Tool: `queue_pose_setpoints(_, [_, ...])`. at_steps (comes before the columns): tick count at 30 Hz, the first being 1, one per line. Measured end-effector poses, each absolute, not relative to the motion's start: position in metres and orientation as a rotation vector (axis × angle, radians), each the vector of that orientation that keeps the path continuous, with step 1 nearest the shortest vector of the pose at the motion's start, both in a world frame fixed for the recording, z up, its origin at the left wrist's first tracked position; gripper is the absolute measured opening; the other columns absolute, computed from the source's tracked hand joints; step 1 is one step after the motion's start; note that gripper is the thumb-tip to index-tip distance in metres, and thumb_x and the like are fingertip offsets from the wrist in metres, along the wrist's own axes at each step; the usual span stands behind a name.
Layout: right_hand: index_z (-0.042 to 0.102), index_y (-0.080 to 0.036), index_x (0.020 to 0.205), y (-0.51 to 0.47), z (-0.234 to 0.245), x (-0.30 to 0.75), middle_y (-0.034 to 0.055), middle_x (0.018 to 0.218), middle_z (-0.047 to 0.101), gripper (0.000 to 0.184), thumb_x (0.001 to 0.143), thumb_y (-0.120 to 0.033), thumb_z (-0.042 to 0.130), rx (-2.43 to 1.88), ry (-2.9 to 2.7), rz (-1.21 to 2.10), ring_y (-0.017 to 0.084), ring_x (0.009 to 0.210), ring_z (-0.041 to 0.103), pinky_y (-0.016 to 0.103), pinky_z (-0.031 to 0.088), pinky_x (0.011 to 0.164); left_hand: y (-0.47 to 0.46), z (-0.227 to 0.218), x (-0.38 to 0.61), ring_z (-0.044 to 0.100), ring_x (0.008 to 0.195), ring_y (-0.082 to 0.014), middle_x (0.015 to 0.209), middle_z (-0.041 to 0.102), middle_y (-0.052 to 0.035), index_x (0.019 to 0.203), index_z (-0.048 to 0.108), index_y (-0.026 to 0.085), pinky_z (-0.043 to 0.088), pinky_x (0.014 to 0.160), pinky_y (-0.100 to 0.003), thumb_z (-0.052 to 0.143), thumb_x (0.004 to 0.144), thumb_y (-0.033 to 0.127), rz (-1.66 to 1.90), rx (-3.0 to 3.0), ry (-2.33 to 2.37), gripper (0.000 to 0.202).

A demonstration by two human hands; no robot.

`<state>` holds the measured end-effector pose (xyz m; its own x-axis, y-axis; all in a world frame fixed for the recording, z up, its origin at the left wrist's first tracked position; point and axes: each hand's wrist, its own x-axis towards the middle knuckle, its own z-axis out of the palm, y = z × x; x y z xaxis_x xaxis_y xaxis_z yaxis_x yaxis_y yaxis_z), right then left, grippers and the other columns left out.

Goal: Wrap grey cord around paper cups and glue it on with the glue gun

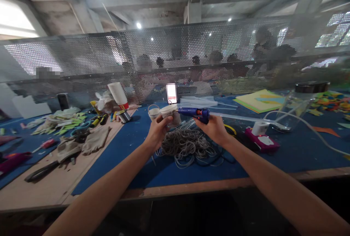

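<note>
My left hand (pixel 159 131) is closed around a small whitish cup (pixel 168 111) wrapped in cord, held above the table. In my right hand (pixel 214 128) is a blue hot glue gun (pixel 193 112), its nozzle pointing left at the cup's side; whether the tip touches cannot be made out. A long clear glue stick (pixel 240 118) sticks out of the gun's rear. Below both hands lies a tangled heap of grey cord (pixel 188 145). Just left of the held cup stands another small cup with a handle (pixel 154 112).
A stack of paper cups (pixel 117 93) leans at the back left. Gloves (pixel 95 139) and scraps lie left. On the right are a magenta power box (pixel 264 141) with a white plug, a clear jar (pixel 296 105) and coloured sheets (pixel 259 100). A perforated metal screen (pixel 188 57) stands behind.
</note>
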<state>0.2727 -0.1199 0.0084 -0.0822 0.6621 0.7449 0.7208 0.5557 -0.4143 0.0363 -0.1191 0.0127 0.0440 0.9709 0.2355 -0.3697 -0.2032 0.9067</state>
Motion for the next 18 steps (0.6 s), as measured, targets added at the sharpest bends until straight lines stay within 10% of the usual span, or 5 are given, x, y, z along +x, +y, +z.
queue_pose_setpoints(18, [0.078, -0.021, 0.111, -0.1158, 0.0046, 0.2758, 0.008, 0.09, 0.081, 0.031, 0.09, -0.041, 0.067, -1.115, -1.782, -0.113, 0.028, 0.084, 0.077, 0.031, 0.052, 0.071, -0.1198, 0.0136, 0.0357, 0.073, 0.109, -0.0256, 0.122, 0.076, -0.0106, 0.115, 0.075, 0.017, 0.059, 0.093, -0.036, 0.088, 0.074, 0.032, 1.443, 1.11, 0.681, 0.046])
